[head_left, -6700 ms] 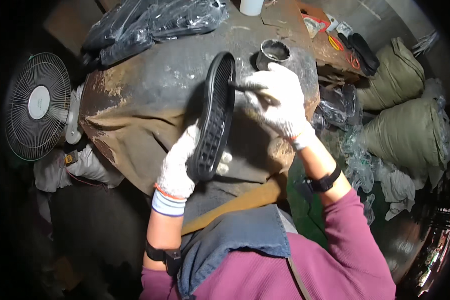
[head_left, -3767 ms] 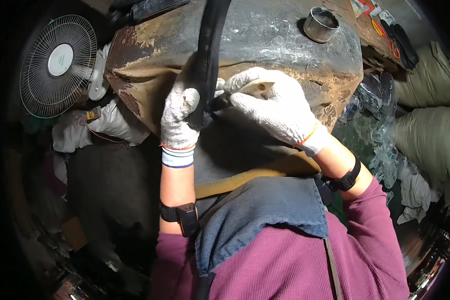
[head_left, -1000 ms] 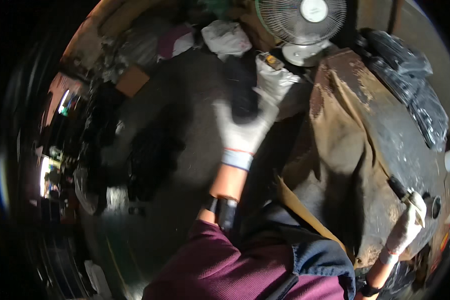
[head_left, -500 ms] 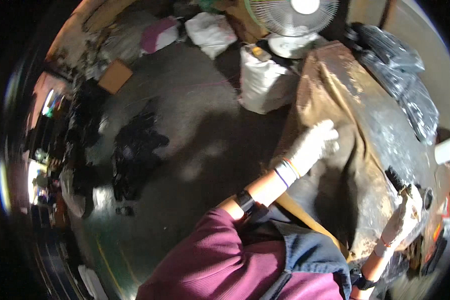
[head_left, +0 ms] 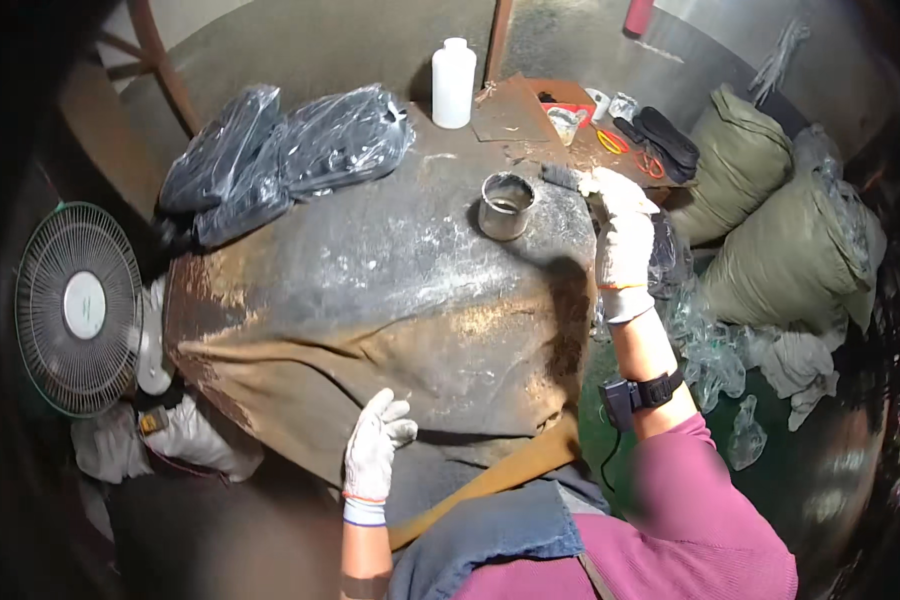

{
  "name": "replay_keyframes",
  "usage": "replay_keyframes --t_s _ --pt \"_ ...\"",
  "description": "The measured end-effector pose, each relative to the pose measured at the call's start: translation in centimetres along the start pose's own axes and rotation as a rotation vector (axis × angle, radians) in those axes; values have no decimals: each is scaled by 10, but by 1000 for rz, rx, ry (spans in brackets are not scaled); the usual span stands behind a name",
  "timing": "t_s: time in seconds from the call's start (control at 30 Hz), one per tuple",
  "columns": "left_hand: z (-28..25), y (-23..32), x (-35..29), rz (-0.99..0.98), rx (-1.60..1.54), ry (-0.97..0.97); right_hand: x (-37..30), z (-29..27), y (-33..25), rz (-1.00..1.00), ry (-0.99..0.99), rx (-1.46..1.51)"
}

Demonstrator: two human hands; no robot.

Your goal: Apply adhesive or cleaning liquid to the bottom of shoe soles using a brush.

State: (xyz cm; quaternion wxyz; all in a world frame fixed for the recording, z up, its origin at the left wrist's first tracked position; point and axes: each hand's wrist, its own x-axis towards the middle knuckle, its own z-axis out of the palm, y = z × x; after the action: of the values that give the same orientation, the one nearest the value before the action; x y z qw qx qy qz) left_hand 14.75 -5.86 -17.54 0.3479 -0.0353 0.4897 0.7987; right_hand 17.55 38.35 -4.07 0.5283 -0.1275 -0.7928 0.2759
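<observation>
In a white knit glove, my right hand (head_left: 625, 210) grips a black-bristled brush (head_left: 562, 177) over the right end of the table; its handle is mostly hidden by the glove. Just left of the brush stands a small round metal cup (head_left: 507, 206), stained inside and apart from my hand. My left hand (head_left: 375, 445), also gloved, hovers by the table's near edge with loosely curled, parted fingers and nothing in them. Beneath both hands spreads a stained brown-grey cloth (head_left: 300, 375), folded and hanging over the near side.
Black items in clear plastic (head_left: 340, 140) lie at the back left, beside a white bottle (head_left: 454, 85). Scissors (head_left: 650, 163) and a red box (head_left: 567, 112) are at the back right. A fan (head_left: 80, 305) stands left; full green sacks (head_left: 785, 255) and loose plastic bags (head_left: 710, 350) sit right.
My view has swung right from the floor to face the table. The right hand still holds the brush, now beside the cup; the left remains empty near the cloth.
</observation>
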Motion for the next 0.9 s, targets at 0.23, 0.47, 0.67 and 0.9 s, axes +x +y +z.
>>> replay_keyframes --t_s 0.23,0.47,0.67,0.9 --pt "-3 7 -6 1 -24 31 2 11 17 70 -15 -74" --pt "9 65 10 81 134 35 43 66 -4 61 -290 3" --pt "19 147 102 385 182 70 42 77 34 -358 -571 -422" --pt "-82 300 212 1142 662 440 54 59 -44 -306 -343 -116"
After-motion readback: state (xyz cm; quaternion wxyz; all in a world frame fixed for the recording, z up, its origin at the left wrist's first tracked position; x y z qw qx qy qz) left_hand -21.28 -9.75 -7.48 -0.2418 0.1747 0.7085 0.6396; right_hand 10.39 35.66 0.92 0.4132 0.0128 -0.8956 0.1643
